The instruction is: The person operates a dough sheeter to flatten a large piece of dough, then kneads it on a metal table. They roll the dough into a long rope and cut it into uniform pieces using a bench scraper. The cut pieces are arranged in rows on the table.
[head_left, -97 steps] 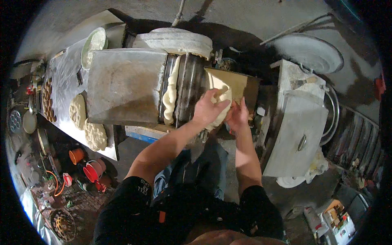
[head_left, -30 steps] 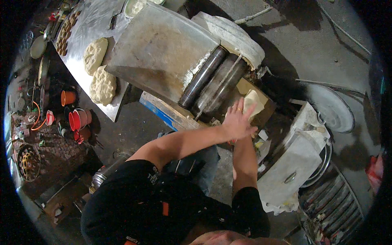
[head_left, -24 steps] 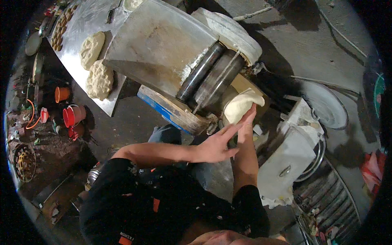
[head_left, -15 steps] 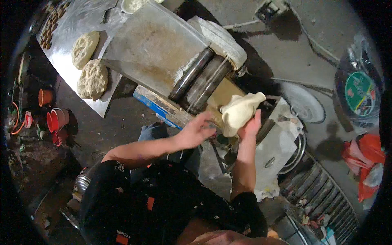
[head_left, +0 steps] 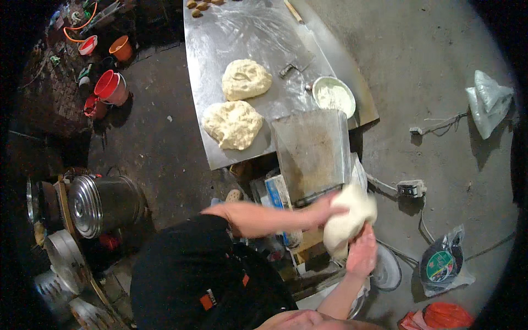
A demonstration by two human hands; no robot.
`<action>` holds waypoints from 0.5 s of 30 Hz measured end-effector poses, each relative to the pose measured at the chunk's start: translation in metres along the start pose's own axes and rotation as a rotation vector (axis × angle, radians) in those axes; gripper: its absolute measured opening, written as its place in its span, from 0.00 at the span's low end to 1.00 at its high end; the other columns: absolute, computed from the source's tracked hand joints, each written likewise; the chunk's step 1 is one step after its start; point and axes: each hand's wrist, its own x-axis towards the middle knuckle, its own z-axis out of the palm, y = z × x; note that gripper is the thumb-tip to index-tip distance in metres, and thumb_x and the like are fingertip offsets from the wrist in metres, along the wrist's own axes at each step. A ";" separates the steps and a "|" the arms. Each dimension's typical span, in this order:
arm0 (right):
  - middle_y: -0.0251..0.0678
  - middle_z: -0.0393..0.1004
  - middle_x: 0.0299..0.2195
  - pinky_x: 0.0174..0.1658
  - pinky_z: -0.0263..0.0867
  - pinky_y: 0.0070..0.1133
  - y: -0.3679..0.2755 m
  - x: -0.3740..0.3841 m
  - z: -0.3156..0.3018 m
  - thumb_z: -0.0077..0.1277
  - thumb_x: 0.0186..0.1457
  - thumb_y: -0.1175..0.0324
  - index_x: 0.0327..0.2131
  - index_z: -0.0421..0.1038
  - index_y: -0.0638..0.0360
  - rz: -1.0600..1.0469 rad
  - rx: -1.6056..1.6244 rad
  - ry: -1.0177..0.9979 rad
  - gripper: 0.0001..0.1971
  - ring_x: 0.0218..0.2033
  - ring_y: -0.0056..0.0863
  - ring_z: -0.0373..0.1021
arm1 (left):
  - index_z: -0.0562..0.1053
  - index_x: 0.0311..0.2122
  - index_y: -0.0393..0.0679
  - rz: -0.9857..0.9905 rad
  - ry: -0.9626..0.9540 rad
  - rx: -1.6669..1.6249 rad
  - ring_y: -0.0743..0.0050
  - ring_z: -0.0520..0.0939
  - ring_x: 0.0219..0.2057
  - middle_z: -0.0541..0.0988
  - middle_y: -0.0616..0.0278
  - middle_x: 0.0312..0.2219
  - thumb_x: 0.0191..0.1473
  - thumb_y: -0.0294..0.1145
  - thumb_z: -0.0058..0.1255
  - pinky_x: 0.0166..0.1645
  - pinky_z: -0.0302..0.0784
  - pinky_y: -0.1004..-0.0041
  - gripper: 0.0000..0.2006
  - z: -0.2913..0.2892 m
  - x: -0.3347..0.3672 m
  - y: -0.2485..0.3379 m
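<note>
A pale, smooth lump of dough (head_left: 347, 223) is between my two hands, in front of a dough-rolling machine with a flat metal feed tray (head_left: 311, 148). My left hand (head_left: 323, 211), blurred by motion, presses against its left side. My right hand (head_left: 363, 252) grips it from below, fingers curled against its lower right edge. The dough and my left arm hide most of the machine's rollers. Two rougher lumps of dough, one farther (head_left: 246, 80) and one nearer (head_left: 233, 125), lie on the metal table beyond my left arm.
On the table are a bowl of white flour (head_left: 334, 95) and a wooden-handled tool (head_left: 294, 11). A power socket block (head_left: 411, 189) with cables lies on the floor at right. Red buckets (head_left: 110, 88) and a large lidded metal pot (head_left: 104, 204) stand at left.
My left hand, earlier apart from the dough, now touches it. The view has turned, so the table and its two dough lumps show more fully, while the rollers are now mostly covered.
</note>
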 end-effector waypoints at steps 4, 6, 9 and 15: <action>0.54 0.58 0.62 0.64 0.50 0.45 -0.028 0.029 0.038 0.43 0.61 0.55 0.61 0.55 0.72 -0.191 -0.124 -0.070 0.32 0.64 0.48 0.54 | 0.61 0.61 0.38 0.735 0.126 0.614 0.63 0.79 0.47 0.76 0.53 0.49 0.49 0.46 0.64 0.54 0.74 0.61 0.39 -0.065 0.070 0.236; 0.54 0.60 0.61 0.63 0.52 0.45 -0.012 0.030 0.027 0.43 0.61 0.56 0.60 0.56 0.72 -0.150 -0.040 -0.110 0.31 0.62 0.48 0.57 | 0.48 0.69 0.51 0.494 0.654 1.780 0.48 0.70 0.58 0.69 0.41 0.56 0.48 0.75 0.45 0.60 0.66 0.57 0.51 -0.098 0.082 0.358; 0.53 0.70 0.52 0.58 0.59 0.44 0.030 0.017 0.010 0.46 0.61 0.62 0.56 0.62 0.74 -0.055 -0.102 0.040 0.26 0.54 0.47 0.67 | 0.53 0.68 0.60 0.217 0.924 2.061 0.54 0.65 0.63 0.71 0.55 0.57 0.46 0.76 0.46 0.64 0.60 0.59 0.49 -0.218 0.085 0.398; 0.47 0.75 0.45 0.48 0.68 0.26 0.089 -0.025 -0.017 0.50 0.61 0.69 0.55 0.65 0.71 0.147 -0.510 0.326 0.21 0.42 0.31 0.74 | 0.74 0.51 0.31 -0.322 0.865 1.300 0.54 0.79 0.49 0.78 0.45 0.46 0.33 0.66 0.68 0.51 0.74 0.62 0.48 -0.441 0.023 0.268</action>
